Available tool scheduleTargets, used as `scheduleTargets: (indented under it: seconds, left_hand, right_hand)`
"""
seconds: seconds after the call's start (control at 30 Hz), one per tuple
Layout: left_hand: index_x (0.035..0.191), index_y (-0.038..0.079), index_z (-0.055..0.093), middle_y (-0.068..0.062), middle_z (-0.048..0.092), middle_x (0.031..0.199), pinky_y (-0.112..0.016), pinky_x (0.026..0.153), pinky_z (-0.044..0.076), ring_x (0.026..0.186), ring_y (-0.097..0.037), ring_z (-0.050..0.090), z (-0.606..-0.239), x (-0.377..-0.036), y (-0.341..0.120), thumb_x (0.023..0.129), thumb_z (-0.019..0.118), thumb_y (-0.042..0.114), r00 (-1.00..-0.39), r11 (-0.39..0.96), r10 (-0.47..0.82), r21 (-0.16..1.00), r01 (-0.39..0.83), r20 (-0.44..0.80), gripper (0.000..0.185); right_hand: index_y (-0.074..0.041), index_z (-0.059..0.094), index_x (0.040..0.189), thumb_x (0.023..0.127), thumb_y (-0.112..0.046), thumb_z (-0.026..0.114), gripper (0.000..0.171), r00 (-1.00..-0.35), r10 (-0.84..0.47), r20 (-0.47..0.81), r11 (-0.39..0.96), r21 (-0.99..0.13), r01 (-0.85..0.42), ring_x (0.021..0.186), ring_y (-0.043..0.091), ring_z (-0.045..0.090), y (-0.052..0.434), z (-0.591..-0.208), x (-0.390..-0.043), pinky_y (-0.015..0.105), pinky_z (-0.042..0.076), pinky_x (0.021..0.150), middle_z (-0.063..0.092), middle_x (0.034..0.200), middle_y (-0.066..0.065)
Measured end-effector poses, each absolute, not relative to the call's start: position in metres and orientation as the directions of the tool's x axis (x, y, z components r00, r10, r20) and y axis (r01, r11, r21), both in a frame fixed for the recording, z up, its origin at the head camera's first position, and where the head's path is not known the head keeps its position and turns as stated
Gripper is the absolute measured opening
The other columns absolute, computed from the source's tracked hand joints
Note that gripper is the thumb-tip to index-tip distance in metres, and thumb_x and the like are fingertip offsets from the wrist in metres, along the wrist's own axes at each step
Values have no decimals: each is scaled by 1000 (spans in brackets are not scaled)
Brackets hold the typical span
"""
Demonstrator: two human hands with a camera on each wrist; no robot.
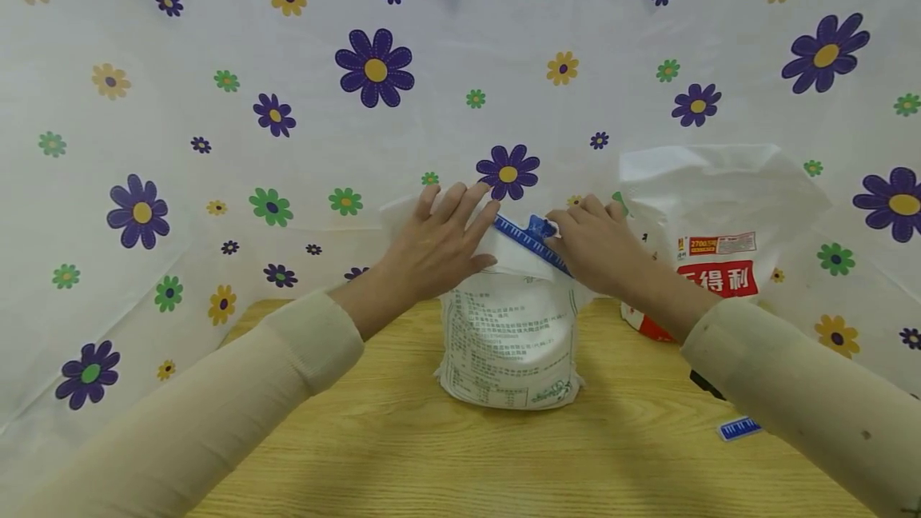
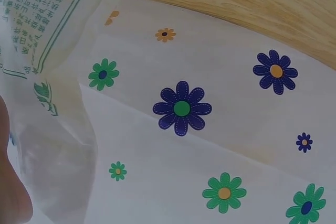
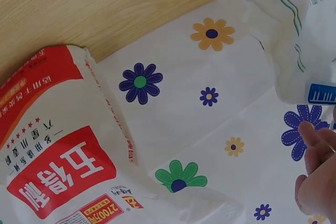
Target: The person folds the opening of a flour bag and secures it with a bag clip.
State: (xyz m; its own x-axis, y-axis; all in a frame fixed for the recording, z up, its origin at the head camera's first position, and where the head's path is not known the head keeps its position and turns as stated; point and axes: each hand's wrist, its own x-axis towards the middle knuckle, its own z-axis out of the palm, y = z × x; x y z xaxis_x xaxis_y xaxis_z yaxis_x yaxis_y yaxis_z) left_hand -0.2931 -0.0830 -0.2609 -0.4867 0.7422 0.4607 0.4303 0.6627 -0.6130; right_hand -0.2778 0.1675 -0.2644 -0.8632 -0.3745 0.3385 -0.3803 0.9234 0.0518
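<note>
A white woven bag (image 1: 507,342) with green printing stands upright on the table, its top folded over. Slanting down to the right across that top is a long blue clip (image 1: 525,238) with a white piano-key pattern and a raised grip tab. My left hand (image 1: 442,242) holds the top left of the bag at the clip's upper end, thumb in front, fingertips partly hidden. At the clip's lower right, beside the tab, my right hand (image 1: 597,246) pinches it with curled fingers. The clip's end (image 3: 321,94) shows at the bag's edge in the right wrist view.
A second white bag with a red label (image 1: 719,279) stands at the back right. Near my right forearm lies another blue piano-key clip (image 1: 739,428), with a dark object (image 1: 707,384) beside it. A flower-printed sheet (image 1: 432,118) hangs behind the wooden table (image 1: 345,454).
</note>
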Motion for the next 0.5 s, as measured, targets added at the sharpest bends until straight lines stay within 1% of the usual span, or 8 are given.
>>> scheduleTargets:
  seconds: [0.13, 0.3, 0.5]
  left_hand:
    - [151, 13, 38, -15, 34, 155, -51, 109, 23, 132, -32, 34, -262, -292, -88, 98, 46, 61, -526, 681, 723, -587, 438, 447, 72]
    - [149, 12, 39, -14, 35, 153, -52, 109, 23, 133, -32, 34, -263, -290, -94, 99, 45, 60, -538, 695, 713, -554, 458, 449, 70]
    - [149, 10, 40, -15, 38, 152, -52, 108, 23, 133, -33, 35, -264, -289, -103, 99, 44, 60, -560, 722, 687, -522, 454, 463, 70]
  right_hand:
    - [-7, 55, 139, 101, -34, 57, 46, -887, -341, 312, 939, 76, -334, 117, 31, 45, 166, -269, -278, 52, 33, 98, 62, 133, 13]
    - [-8, 55, 139, 102, -34, 55, 45, -892, -328, 312, 944, 82, -319, 120, 32, 45, 167, -272, -278, 55, 32, 102, 60, 135, 13]
    - [-8, 55, 138, 102, -35, 56, 45, -894, -318, 317, 948, 94, -304, 116, 32, 47, 169, -273, -277, 53, 34, 98, 61, 133, 14]
